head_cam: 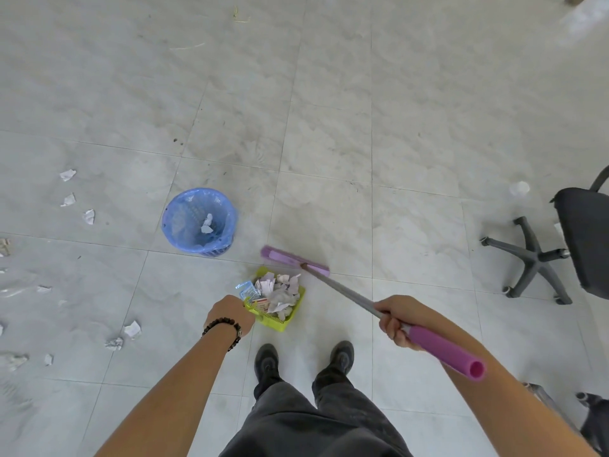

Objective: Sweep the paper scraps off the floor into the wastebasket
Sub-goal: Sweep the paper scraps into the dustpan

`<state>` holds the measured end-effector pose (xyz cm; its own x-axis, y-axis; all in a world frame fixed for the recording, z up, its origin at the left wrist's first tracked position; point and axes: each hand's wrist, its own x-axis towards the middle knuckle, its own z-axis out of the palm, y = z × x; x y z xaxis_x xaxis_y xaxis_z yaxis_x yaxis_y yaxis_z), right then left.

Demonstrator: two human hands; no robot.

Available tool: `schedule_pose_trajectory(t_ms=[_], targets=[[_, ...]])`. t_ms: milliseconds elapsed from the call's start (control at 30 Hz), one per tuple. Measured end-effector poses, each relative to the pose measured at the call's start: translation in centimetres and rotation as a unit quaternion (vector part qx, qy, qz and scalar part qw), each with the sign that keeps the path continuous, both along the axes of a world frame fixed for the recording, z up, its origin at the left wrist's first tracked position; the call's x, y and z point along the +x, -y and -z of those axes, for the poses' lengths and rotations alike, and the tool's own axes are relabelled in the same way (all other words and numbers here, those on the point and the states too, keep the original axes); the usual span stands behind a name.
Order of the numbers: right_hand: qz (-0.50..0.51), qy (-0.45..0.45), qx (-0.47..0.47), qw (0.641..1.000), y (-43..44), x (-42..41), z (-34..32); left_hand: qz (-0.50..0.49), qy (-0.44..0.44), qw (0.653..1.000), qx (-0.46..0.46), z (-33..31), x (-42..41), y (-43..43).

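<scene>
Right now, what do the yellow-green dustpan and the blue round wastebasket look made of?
Yellow-green dustpan: likely moulded plastic, matte, with comb teeth along one edge. Blue round wastebasket: apparently perforated plastic, holes showing near its base, under a thin wrinkled translucent bag liner.

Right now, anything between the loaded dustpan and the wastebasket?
Nothing visible. Only bare tile lies between the dustpan, held by the left hand, and the wastebasket up-left of it. The broom head sits beyond the dustpan, just right of that line.
</scene>
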<state>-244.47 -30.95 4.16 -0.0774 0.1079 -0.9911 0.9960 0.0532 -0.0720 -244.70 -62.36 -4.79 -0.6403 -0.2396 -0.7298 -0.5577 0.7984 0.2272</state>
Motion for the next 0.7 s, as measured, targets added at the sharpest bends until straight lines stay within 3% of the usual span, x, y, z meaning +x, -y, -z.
schedule_pose_trajectory(t_ms=[133,333,467,533,700], targets=[[0.019,-0.03,-0.003,0.999,3.1,-0.4,1.9,0.005,-0.002,1.0,0.0,0.3,0.2,0.2],[-0.162,-0.114,0.045,0.979,6.7,0.6,5.6,0.003,-0.014,1.0,0.002,1.1,0.3,0.4],[-0.281,-0.093,0.018,0.955,8.6,3.8,5.7,0.007,-0.015,1.0,0.005,1.4,0.2,0.4],[-0.27,-0.062,-0.006,0.961,8.6,5.6,5.3,0.009,-0.015,1.0,0.006,1.4,0.3,0.4],[-0.134,-0.032,-0.043,0.989,7.3,6.4,3.4,0.008,0.001,1.0,-0.001,0.5,1.6,0.5]])
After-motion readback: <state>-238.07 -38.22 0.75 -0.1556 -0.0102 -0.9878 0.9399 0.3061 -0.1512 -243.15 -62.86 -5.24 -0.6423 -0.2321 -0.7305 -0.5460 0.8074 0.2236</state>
